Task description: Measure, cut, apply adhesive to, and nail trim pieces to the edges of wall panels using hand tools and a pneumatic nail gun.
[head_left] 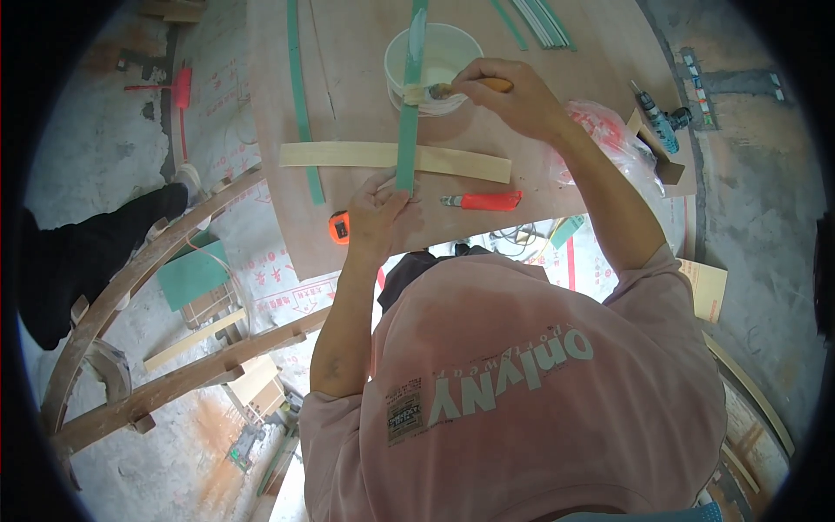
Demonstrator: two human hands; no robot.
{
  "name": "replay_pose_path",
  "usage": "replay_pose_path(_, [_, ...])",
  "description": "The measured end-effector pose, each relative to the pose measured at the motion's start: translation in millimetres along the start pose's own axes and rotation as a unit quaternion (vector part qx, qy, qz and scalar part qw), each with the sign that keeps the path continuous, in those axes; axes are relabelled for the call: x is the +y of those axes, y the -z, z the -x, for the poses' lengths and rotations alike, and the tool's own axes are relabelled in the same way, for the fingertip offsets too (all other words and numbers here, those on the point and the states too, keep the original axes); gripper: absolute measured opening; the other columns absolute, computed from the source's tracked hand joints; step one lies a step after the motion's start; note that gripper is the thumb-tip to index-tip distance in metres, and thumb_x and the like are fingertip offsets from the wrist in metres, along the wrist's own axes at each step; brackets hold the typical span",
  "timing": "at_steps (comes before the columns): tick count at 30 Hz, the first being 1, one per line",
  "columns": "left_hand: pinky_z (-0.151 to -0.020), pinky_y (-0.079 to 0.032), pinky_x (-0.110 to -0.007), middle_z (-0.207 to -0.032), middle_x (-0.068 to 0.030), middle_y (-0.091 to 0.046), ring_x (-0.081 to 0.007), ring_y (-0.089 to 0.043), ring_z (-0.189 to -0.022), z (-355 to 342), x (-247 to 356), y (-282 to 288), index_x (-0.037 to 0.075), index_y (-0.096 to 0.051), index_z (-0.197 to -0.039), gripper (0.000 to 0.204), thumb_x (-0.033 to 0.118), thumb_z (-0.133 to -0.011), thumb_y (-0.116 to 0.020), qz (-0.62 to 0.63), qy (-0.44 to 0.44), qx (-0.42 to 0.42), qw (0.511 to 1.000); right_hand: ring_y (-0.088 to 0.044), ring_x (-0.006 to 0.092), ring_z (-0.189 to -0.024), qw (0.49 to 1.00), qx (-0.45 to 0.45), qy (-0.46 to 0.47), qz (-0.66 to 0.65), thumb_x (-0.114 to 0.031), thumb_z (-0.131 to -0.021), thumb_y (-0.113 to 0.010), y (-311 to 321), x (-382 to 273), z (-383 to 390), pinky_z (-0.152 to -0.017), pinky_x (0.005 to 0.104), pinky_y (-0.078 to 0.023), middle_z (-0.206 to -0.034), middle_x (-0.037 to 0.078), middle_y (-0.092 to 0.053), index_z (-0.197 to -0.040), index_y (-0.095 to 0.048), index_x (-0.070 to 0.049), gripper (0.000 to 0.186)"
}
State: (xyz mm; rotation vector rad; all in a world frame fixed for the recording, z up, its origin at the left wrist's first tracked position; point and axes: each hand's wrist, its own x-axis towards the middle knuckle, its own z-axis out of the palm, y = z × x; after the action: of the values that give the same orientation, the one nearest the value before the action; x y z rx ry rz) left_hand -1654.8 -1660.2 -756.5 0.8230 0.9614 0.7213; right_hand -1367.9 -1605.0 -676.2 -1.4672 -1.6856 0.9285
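Note:
My left hand (379, 209) grips the near end of a long, narrow green strip (406, 143), which points away from me over the board table. In my right hand (513, 100) is a small brush with a wooden handle (497, 84); its bristle end is at the strip. Pale, wet-looking material (417, 35) coats part of the strip's far stretch. Behind the strip stands a white bucket (452, 48), partly hidden by it. A flat pale wood strip (461, 163) lies crosswise beneath the green one. Close to my left hand are a red utility knife (487, 201) and an orange tape measure (339, 227).
Another green strip (302, 113) lies on the table (365, 96) at left, and several more (544, 22) at the far right. A clear plastic bag (609, 139) and a cordless drill (659, 122) lie right. Curved wooden rails (174, 396) and a person's dark-clothed leg (104, 244) are at left.

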Motion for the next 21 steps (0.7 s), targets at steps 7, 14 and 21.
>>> replay_pose_path(7, [-0.085, -0.06, -0.036, -0.111, -0.0201, -0.068, -0.0232, -0.07, -0.096, -2, 3, 7, -0.009, -0.05, -0.13, 0.038, 0.006, -0.096, -0.057, 0.154, 0.051, -0.034, 0.986, -0.061, 0.0151, -0.089, 0.997, -0.006, 0.035, -0.064, -0.018, -0.094, -0.066, 16, 7, 18, -0.08, 0.0302, -0.048, -0.098, 0.007, -0.066, -0.101, -0.07, -0.001, 0.019])
replay_pose_path(14, [-0.08, -0.06, -0.037, -0.105, -0.0183, -0.069, -0.0227, -0.069, -0.088, -17, -20, 20, -0.005, -0.058, -0.116, 0.028, 0.018, -0.103, -0.051, 0.189, 0.107, -0.025, 0.976, -0.06, 0.0154, -0.092, 0.985, -0.167, 0.017, -0.044, -0.011, -0.094, -0.064, 2, 9, 35, -0.084, 0.0297, -0.047, -0.096, 0.007, -0.065, -0.097, -0.067, 0.001, 0.013])
replay_pose_path(21, [-0.078, -0.058, -0.035, -0.099, -0.0151, -0.068, -0.0209, -0.068, -0.086, -22, -27, 14, -0.004, -0.059, -0.113, 0.025, 0.018, -0.103, -0.052, 0.204, 0.1, -0.047, 0.973, -0.063, 0.0186, -0.092, 0.999, -0.031, 0.01, 0.006, -0.019, -0.097, -0.062, 23, 40, -22, -0.084, 0.0316, -0.049, -0.1, 0.01, -0.069, -0.102, -0.069, 0.001, 0.022])
